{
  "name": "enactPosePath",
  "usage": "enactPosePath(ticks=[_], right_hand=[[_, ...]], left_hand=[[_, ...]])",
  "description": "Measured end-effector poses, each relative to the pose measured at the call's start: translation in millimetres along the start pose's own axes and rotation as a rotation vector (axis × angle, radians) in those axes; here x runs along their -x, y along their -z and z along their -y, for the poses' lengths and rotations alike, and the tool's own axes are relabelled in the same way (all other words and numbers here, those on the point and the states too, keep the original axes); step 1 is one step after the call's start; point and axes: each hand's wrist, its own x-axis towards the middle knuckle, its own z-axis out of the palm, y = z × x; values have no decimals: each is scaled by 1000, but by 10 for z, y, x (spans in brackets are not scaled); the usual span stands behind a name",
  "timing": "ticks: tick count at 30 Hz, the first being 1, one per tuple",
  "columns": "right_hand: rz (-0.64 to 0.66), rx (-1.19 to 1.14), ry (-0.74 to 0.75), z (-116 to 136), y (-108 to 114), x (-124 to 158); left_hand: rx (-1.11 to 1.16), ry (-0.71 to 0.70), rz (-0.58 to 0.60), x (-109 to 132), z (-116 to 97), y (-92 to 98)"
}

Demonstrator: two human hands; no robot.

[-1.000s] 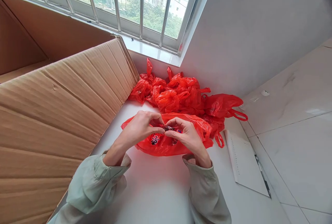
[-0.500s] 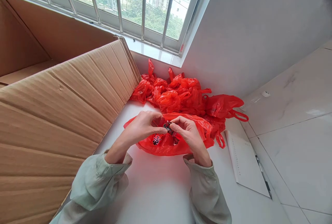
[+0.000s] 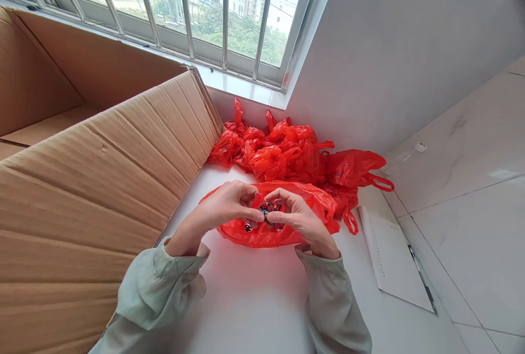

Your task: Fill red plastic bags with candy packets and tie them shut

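You are working at a smooth white table (image 3: 250, 299). At its far edge, against the wall, lies a heap of crumpled red plastic bags (image 3: 287, 149). Nearer you, mid-table, one flattened red plastic bag (image 3: 315, 209) rests on the surface. A white sheet of paper (image 3: 389, 258) lies along the right edge (a dark pen (image 3: 422, 280) beside it). A large brown cardboard box flap (image 3: 102, 179) borders the left edge.

Head-worn view, forward-down, close over table (image 3: 254, 299)

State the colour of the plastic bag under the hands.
Red plastic bag, clearest in the head view.
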Motion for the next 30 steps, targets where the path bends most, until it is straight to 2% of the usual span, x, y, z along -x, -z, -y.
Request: enactPosePath(ticks=[3, 6, 10, 15, 20, 23, 25, 30], right_hand=[[38, -34, -2, 10, 1, 18], [56, -33, -25, 17, 4, 24], [-12, 36, -34, 27, -6, 10], [-126, 146, 32, 31, -45, 8], [-8, -27, 63, 59, -39, 81], [16, -48, 56, 51, -9, 91], [-32, 47, 42, 28, 2, 69], [-310, 594, 96, -84, -26, -38]], left_hand=[[99, 8, 66, 2, 2, 24], [115, 19, 84, 4, -7, 34], [54, -11, 0, 14, 3, 38], [-69, -61, -72, 24, 15, 55], [102, -89, 92, 10, -18, 55], [149, -70, 108, 15, -41, 43], [47, -64, 59, 26, -48, 37], [-585, -43, -137, 32, 25, 17]])
